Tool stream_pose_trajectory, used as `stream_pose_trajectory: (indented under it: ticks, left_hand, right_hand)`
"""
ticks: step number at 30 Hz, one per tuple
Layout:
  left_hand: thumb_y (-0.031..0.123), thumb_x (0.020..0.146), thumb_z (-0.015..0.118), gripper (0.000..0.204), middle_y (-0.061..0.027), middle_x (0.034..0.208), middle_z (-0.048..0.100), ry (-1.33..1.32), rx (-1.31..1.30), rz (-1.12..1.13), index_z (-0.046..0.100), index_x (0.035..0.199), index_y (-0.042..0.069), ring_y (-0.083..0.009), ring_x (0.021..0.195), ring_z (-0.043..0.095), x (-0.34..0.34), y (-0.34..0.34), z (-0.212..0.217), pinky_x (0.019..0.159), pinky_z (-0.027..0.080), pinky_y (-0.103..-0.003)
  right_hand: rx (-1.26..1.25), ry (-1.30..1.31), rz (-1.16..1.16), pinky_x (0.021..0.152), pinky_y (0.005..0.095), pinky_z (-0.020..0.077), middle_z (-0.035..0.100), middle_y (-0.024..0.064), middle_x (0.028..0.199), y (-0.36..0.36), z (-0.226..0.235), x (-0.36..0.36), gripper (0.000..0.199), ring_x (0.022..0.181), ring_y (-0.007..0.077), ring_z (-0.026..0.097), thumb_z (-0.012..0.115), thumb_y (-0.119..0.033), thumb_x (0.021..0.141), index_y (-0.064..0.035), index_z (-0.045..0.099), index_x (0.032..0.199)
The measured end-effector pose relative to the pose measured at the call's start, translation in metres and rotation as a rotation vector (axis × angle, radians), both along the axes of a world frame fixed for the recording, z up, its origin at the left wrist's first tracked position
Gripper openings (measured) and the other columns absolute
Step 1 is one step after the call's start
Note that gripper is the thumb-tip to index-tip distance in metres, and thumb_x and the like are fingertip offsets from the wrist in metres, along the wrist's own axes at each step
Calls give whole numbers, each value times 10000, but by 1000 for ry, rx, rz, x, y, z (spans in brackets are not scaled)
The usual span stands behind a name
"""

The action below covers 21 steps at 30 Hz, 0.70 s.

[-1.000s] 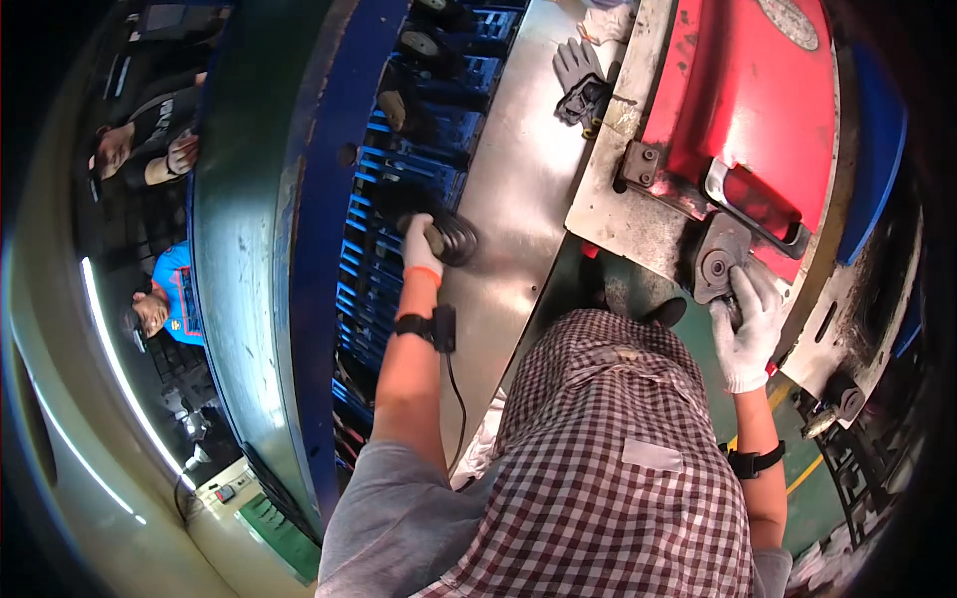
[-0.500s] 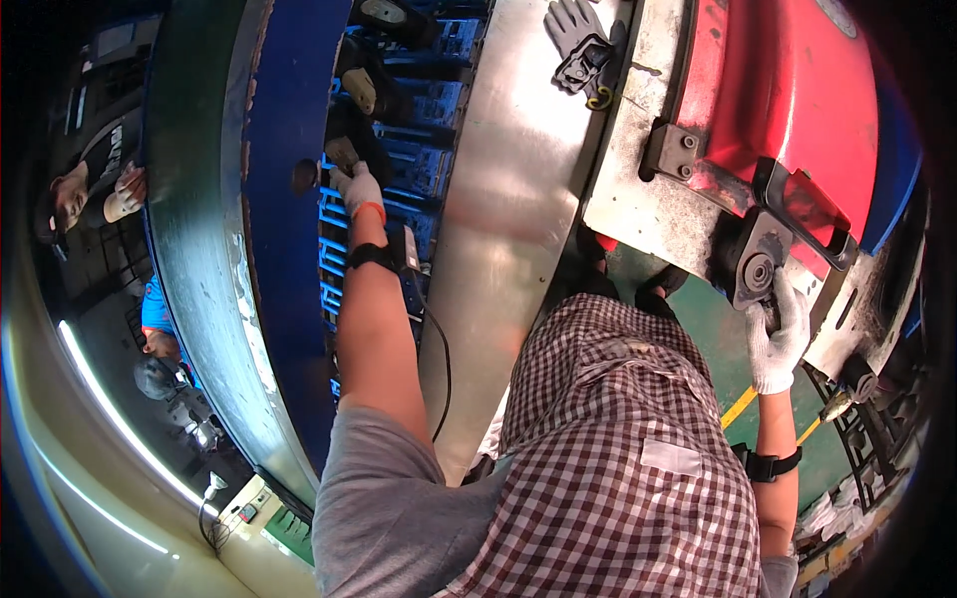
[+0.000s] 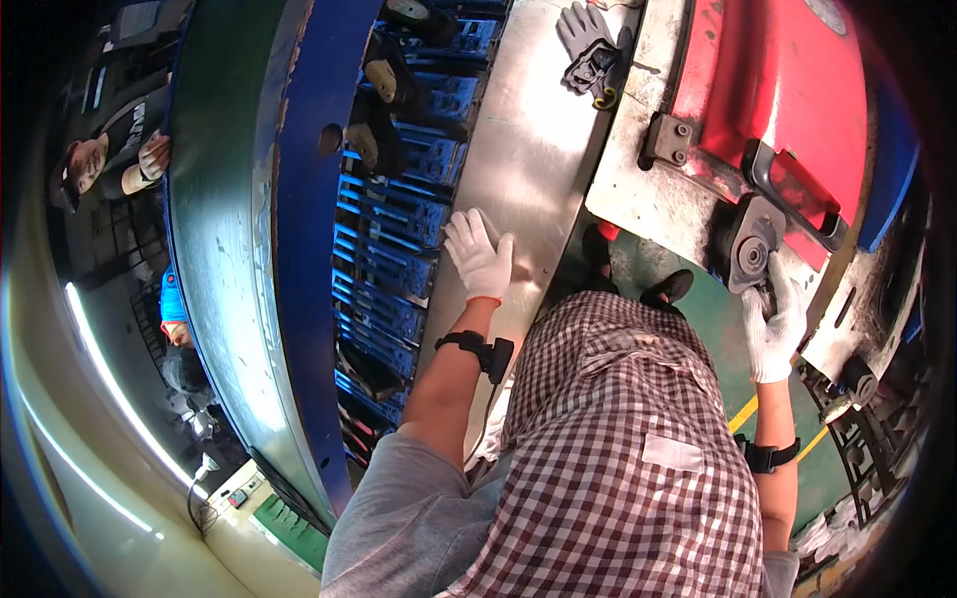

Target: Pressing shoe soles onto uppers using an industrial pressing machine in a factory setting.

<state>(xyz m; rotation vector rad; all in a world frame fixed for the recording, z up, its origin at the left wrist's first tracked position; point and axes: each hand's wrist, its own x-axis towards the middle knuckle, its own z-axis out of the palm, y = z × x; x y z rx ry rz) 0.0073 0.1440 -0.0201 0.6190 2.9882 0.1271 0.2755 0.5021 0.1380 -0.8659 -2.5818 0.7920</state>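
Note:
My left hand, in a white knit glove, hovers over or rests on the bare steel ledge with its fingers spread and nothing in them. Left of it, dark shoe-like pieces with beige tops lie along the blue-lit roller conveyor. My right hand, gloved the same way, has its fingers stretched with a gap beside the thumb. Its fingertips are at the lower edge of a dark metal fitting with a round hub, on the red machine.
A pair of grey-black work gloves lies on the ledge's far end. A black handle juts from the red machine. Beyond the blue rail and green panel, a person stands at the left. A dark rack stands at the lower right.
My left hand has left a beige-topped piece on the conveyor and moved right and nearer, over the steel ledge. My right hand stays at the fitting. The view has shifted slightly.

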Motion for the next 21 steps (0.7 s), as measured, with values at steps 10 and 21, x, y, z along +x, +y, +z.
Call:
stream_pose_trajectory:
  ticks: [10,21]
  left_hand:
    - [504,914,644,794,-244,1487,364,0,-66,82,360,1491,39,-494,1381,341,4,4,-11,1142,292,-576]
    - [516,914,646,833,-242,1486,353,-93,-93,135,340,1511,22,-495,1429,301,6,15,1,1172,256,-589]
  right_hand:
    - [9,12,-30,937,373,540,705,139,1127,-1,-3,1,593,1002,264,689,803,-94,826,-97,655,1400]
    - [-114,25,-84,975,357,539,713,136,1189,-3,-3,0,607,1053,208,682,786,-92,839,-87,635,1427]
